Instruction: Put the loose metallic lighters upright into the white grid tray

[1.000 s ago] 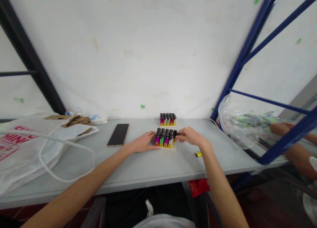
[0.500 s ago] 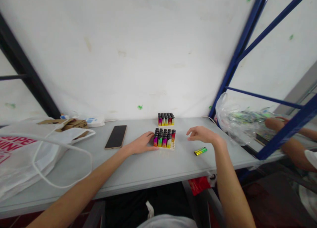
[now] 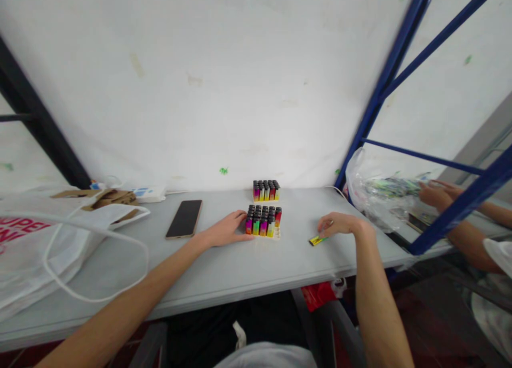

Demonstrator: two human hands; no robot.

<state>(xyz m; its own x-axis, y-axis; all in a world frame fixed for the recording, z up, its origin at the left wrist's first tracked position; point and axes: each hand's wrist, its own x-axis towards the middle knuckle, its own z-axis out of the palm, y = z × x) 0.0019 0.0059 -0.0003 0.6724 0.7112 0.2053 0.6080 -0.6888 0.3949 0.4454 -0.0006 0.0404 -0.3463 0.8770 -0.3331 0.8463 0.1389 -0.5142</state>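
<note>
A pale tray [image 3: 277, 236] holds upright rows of black-topped lighters [image 3: 263, 224] in purple, green, yellow and red; several holes show at its right front. My left hand [image 3: 231, 230] grips this tray at the left side, thumb along the front and fingers behind the corner. To the right, a yellow-green lighter [image 3: 317, 241] lies flat on the table. My right hand [image 3: 336, 224] reaches down over its right end, fingers curled and pinched onto it, hiding that end.
Behind stands a second block of lighters [image 3: 266, 191] near the wall. A phone [image 3: 184, 218] lies left, beside a white plastic bag [image 3: 36, 250] and cardboard [image 3: 116, 198]. A blue metal frame [image 3: 372, 101] rises at right. Beyond it, another person's hands [image 3: 438, 194] are by clear plastic packaging [image 3: 360, 192].
My right hand has moved right and down from above the table onto the loose lighter, and its fingers have closed in. My left hand stays at the tray. The view has shifted slightly.
</note>
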